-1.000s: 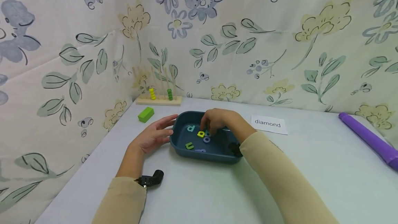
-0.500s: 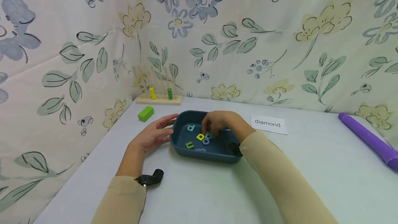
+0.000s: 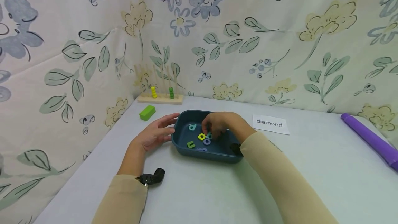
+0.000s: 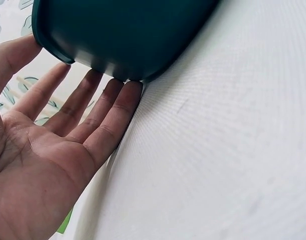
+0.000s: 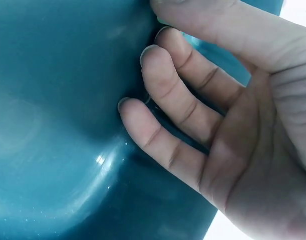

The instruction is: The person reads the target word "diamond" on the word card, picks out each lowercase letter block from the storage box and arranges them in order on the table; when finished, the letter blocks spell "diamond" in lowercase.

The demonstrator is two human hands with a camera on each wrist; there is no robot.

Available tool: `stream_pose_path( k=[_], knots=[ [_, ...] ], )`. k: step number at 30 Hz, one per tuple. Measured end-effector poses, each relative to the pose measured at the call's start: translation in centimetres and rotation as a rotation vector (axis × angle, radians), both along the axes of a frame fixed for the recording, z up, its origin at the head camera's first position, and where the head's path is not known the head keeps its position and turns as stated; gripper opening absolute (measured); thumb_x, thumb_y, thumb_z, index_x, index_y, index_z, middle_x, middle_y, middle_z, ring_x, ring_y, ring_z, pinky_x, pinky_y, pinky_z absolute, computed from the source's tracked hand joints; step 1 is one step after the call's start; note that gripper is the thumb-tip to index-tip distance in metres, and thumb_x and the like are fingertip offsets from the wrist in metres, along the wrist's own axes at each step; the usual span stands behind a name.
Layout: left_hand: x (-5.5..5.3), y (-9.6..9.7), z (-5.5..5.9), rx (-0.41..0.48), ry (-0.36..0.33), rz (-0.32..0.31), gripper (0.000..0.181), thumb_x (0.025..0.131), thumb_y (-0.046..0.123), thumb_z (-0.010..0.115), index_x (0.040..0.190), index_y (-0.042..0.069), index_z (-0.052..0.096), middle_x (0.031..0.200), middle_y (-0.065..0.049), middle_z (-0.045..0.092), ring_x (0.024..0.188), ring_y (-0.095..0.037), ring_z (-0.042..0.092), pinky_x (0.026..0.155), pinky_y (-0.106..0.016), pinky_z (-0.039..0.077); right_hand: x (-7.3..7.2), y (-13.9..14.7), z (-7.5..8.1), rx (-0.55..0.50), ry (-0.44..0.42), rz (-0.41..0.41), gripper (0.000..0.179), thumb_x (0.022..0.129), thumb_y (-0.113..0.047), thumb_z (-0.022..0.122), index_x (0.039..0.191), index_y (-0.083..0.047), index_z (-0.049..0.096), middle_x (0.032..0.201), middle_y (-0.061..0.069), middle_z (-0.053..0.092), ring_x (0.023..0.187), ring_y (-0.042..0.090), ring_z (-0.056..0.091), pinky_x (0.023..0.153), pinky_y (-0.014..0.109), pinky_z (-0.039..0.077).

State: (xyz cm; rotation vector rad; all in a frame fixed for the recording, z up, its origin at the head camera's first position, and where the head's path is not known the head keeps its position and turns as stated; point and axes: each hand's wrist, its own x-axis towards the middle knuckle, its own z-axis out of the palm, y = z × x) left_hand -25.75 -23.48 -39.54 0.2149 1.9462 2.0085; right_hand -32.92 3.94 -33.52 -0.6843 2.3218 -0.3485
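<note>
A dark teal tray [image 3: 205, 156] stands on the table. My left hand [image 3: 155, 134] spreads along its left end, its nearly straight fingertips against the outer wall in the left wrist view. Inside the tray is my right hand [image 3: 219, 122], fingers bent downward over small letter pieces. By its fingertips lie a yellow letter [image 3: 199, 136], a teal letter [image 3: 209, 136] partly hidden by the fingers, and a purple ring-shaped letter [image 3: 206, 144]. I cannot tell whether thumb and index finger pinch a piece. Farther left are a teal d [image 3: 194, 127] and a green u-shaped letter [image 3: 191, 147].
Behind the tray on the right lies a white card [image 3: 269, 124] reading "diamond". A green block [image 3: 147, 112] and a wooden peg stand [image 3: 160, 99] with yellow and green beads stand at the back left. A purple roll [image 3: 370, 141] lies at the far right.
The yellow letter in the tray has turned and slid slightly towards me beside the right fingertips. The purple ring has shifted a little too. My left hand stays at the tray's end.
</note>
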Motion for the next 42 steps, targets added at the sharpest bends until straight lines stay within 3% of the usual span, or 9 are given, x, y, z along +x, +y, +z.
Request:
stream_pose_path(
  k=[6,17,26,36,42],
  knots=[
    [-0.1,0.1,0.1,-0.002,0.0,-0.004,0.068,0.098,0.01,0.067,0.16,0.022,0.041,0.166,-0.008,0.035,0.146,-0.032,0.044,0.107,-0.042,0.052,0.0,0.5,0.9,-0.017,-0.018,0.013,0.024,0.084,-0.004,0.081,0.099,-0.022,0.073,0.096,0.004,0.068,0.082,0.019,0.061,0.077,0.038,0.055],
    [0.1,0.1,0.0,-0.025,0.009,-0.006,0.069,0.097,0.013,0.067,0.16,0.022,0.039,0.166,-0.009,0.035,0.144,-0.031,0.045,0.104,-0.039,0.053,-0.5,2.2,2.8,-0.15,-0.009,0.028,0.024,0.086,-0.009,0.079,0.106,-0.017,0.068,0.103,0.004,0.067,0.092,0.021,0.062,0.084,0.039,0.058],
    [0.0,0.1,0.0,-0.028,-0.012,0.003,0.07,0.097,0.012,0.068,0.161,0.021,0.039,0.166,-0.011,0.034,0.14,-0.028,0.047,0.099,-0.034,0.055,-0.3,4.6,3.5,-0.479,-0.199,-0.07,0.03,0.088,-0.01,0.077,0.116,-0.011,0.07,0.105,0.009,0.064,0.095,0.024,0.064,0.089,0.036,0.06],
    [0.1,0.2,-0.1,-0.018,-0.021,0.012,0.069,0.097,0.013,0.069,0.16,0.022,0.04,0.164,-0.01,0.036,0.137,-0.026,0.051,0.1,-0.035,0.056,0.0,6.9,4.7,-0.774,-0.312,-0.117,0.023,0.089,-0.007,0.071,0.112,-0.008,0.071,0.101,0.007,0.065,0.096,0.025,0.065,0.099,0.046,0.057],
    [0.1,0.3,0.0,-0.025,-0.024,0.021,0.07,0.097,0.015,0.07,0.16,0.022,0.04,0.164,-0.011,0.035,0.139,-0.028,0.049,0.101,-0.036,0.056,0.6,7.9,5.6,-0.893,-0.314,-0.117,0.019,0.089,-0.004,0.067,0.106,-0.011,0.072,0.102,0.006,0.062,0.099,0.028,0.065,0.101,0.049,0.056]
  ],
)
